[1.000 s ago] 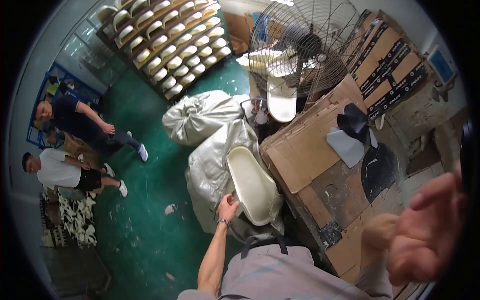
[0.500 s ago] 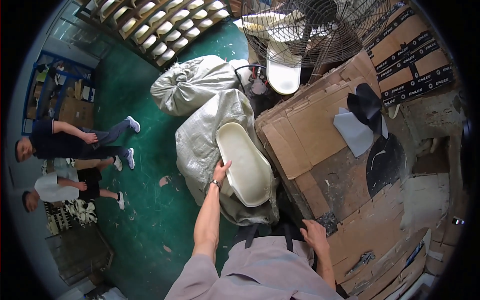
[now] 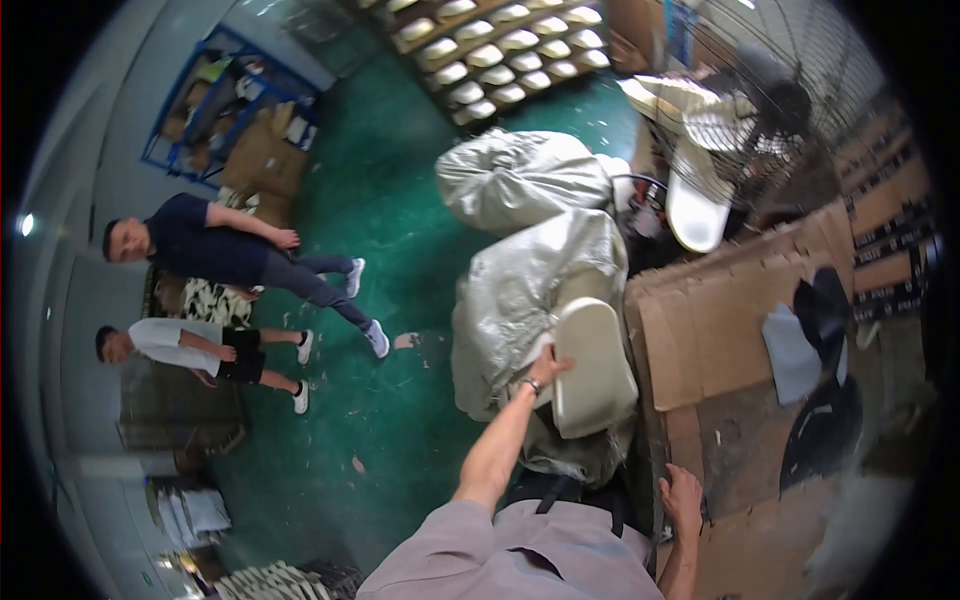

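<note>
Clearly, a cream-white moulded shell (image 3: 592,365), smooth, glossy and roughly oval, is gripped at its near edge by the left hand (image 3: 545,372), fingers closed on the rim. The shell lies atop a crinkled silvery plastic sack (image 3: 520,290), just left of the cardboard-covered tabletop (image 3: 700,350), whose flattened brown sheets look matte and worn. The right hand (image 3: 683,497) is laid on the tabletop's near edge below the shell; whether it is clenched or loose cannot be told, since the view there is dim. A wire-caged fan (image 3: 770,90) stands beyond the shell. Compared with half a second ago, the shell appears turned more edge-on, and the right hand has shifted rightward along the tabletop edge.
</note>
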Demonstrator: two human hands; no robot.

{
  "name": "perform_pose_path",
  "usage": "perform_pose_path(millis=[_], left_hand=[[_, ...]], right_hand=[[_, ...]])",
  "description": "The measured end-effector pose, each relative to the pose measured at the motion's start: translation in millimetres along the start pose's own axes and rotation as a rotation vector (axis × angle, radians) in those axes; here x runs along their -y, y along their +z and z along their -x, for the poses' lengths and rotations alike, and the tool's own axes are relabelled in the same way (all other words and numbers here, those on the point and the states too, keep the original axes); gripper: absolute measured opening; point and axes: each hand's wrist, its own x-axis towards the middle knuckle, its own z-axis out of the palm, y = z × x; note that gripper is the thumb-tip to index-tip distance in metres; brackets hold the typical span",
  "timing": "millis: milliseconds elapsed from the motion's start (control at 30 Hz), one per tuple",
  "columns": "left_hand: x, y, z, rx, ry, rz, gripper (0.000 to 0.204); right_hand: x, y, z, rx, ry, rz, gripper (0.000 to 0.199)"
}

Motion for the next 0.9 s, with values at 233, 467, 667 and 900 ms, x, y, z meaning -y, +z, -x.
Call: perform_pose_path(millis=[233, 467, 667, 900], left_hand=[[-104, 12, 86, -0.037, 0.103, -0.024, 0.08], [-243, -26, 179, -0.289, 0.5, -0.23, 0.086], [-319, -6, 263, -0.269, 0.596, -0.275, 0.091], [-314, -42, 317, -0.224, 0.877, -0.343, 0.1]], right_hand=[[56, -22, -39, -0.017, -0.118, -0.246, 0.042], [187, -62, -10, -0.141, -0.296, -0.574, 0.054], [234, -44, 7, -0.125, -0.519, -1.023, 0.088], [326, -70, 48, -0.196, -0.417, -0.795, 0.081]])
